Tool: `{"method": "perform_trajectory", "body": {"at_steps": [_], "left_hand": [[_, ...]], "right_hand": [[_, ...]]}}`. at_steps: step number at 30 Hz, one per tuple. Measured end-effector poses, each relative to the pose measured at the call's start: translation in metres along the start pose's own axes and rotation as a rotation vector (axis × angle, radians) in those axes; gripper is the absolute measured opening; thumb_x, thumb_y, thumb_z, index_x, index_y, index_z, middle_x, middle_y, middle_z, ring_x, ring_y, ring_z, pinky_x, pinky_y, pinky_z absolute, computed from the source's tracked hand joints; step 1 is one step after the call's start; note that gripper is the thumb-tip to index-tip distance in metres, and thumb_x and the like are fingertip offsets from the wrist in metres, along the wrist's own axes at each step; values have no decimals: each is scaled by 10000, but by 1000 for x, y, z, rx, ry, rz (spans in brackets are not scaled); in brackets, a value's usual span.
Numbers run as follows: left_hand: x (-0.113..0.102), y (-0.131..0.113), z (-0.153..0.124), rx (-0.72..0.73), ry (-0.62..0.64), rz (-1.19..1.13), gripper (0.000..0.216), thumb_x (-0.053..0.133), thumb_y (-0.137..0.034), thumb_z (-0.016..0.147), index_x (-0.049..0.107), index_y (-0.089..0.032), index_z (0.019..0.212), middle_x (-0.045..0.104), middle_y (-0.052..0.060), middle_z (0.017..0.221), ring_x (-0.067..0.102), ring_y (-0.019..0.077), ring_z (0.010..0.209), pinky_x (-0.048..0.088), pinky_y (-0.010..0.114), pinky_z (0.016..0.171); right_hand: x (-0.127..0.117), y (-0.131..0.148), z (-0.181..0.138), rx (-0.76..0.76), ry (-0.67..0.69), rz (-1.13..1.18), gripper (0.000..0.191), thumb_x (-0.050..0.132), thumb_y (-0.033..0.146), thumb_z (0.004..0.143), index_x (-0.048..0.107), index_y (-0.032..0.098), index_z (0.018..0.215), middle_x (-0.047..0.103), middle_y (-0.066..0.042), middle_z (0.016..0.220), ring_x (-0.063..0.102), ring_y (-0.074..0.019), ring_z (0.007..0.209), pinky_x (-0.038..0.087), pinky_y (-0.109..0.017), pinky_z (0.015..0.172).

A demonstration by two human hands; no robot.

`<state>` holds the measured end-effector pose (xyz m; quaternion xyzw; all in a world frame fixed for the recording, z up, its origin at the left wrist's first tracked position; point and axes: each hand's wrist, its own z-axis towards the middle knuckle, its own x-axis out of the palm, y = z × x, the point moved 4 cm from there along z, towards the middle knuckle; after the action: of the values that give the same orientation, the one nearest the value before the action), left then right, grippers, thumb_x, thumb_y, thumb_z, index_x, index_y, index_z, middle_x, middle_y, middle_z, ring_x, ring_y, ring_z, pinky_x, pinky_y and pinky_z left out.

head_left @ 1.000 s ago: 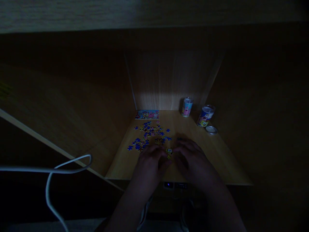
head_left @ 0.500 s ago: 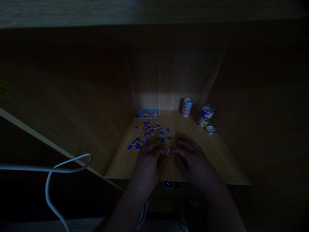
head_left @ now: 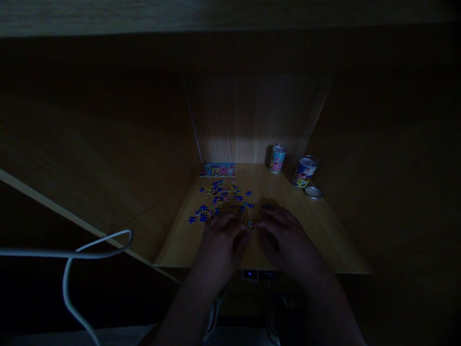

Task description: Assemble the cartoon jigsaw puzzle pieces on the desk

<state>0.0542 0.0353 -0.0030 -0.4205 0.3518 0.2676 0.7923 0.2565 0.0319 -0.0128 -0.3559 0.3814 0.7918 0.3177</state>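
Note:
Close to the front of a wooden surface, my left hand and my right hand face each other. Between their fingertips are small yellowish jigsaw puzzle pieces, partly covered by the fingers. Both hands are closed in a pinch on these pieces; dim light hides whether they are joined. Just beyond my left hand spreads a loose pile of jigsaw pieces, many of them blue. A dark piece lies by my right fingers.
A cartoon picture card lies at the back left. Two cartoon-printed cans, one farther back and one nearer, stand at the right, with a round lid beside them. Wooden panels enclose the sides. A white cable loops at the left.
The view has shifted slightly. My left fingers have closed in a little around the pieces, so less of them shows; the rest looks the same.

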Motion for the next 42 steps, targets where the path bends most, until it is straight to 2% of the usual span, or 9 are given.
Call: {"method": "perform_trajectory", "body": {"at_steps": [12, 17, 21, 24, 29, 33, 38, 42], "left_hand": [[-5, -7, -1, 29, -1, -9, 156, 723, -116, 1047, 780, -257, 1081, 767, 78, 1219, 717, 319, 1151, 570, 552, 1028], [-21, -2, -1, 1, -134, -26, 254, 555, -82, 1095, 735, -250, 1156, 769, 79, 1171, 718, 290, 1112, 584, 499, 997], [-45, 17, -3, -65, -230, 203, 291, 582, -55, 1024, 745, -238, 1179, 789, 107, 1215, 720, 346, 1115, 586, 562, 995], [-59, 33, -7, -94, -190, 293, 424, 574, 17, 922, 750, -237, 1213, 795, 108, 1227, 733, 370, 1126, 606, 570, 990], [-69, 44, -14, -94, -127, 327, 630, 512, 95, 816, 746, -225, 1305, 790, 114, 1274, 755, 337, 1157, 638, 507, 1026], [-65, 46, -14, -96, -104, 306, 603, 535, 84, 841, 771, -224, 1303, 786, 115, 1300, 750, 340, 1173, 642, 532, 1048], [-46, 36, -7, -68, -76, 267, 451, 620, 21, 932, 780, -201, 1291, 797, 131, 1326, 738, 369, 1220, 614, 596, 1107], [-26, 18, -4, 32, 59, 250, 582, 601, 40, 953, 710, -190, 1477, 717, 140, 1574, 650, 377, 1455, 515, 632, 1242]], "right_hand": [[-1, 0, 0, 5, 4, 16, 253, 680, 192, 1034, 823, 294, 1216, 750, -119, 1475, 644, -330, 1470, 526, -629, 1272], [-2, 0, 0, 4, 4, 15, 320, 693, 164, 1017, 793, 298, 1291, 735, -104, 1506, 627, -320, 1484, 519, -611, 1281], [-4, 2, 1, 16, 3, 20, 316, 677, 164, 1027, 764, 279, 1308, 756, -102, 1469, 643, -319, 1465, 514, -621, 1286], [-5, 3, 2, 16, -1, 13, 280, 666, 185, 1042, 764, 277, 1288, 763, -102, 1457, 657, -323, 1453, 516, -629, 1284], [-4, 0, 1, 10, -18, 27, 304, 668, 159, 1016, 756, 289, 1276, 772, -86, 1440, 673, -321, 1438, 520, -631, 1282], [-3, 0, 1, 15, -17, 24, 306, 676, 157, 1004, 761, 286, 1268, 767, -95, 1452, 675, -332, 1435, 539, -633, 1260], [-3, 1, 1, 20, -14, 22, 266, 682, 173, 1008, 766, 276, 1238, 769, -104, 1450, 668, -333, 1442, 551, -623, 1244], [-1, 0, 1, 16, -8, 3, 263, 688, 182, 1007, 766, 272, 1241, 756, -118, 1477, 671, -342, 1443, 532, -641, 1258]]}}
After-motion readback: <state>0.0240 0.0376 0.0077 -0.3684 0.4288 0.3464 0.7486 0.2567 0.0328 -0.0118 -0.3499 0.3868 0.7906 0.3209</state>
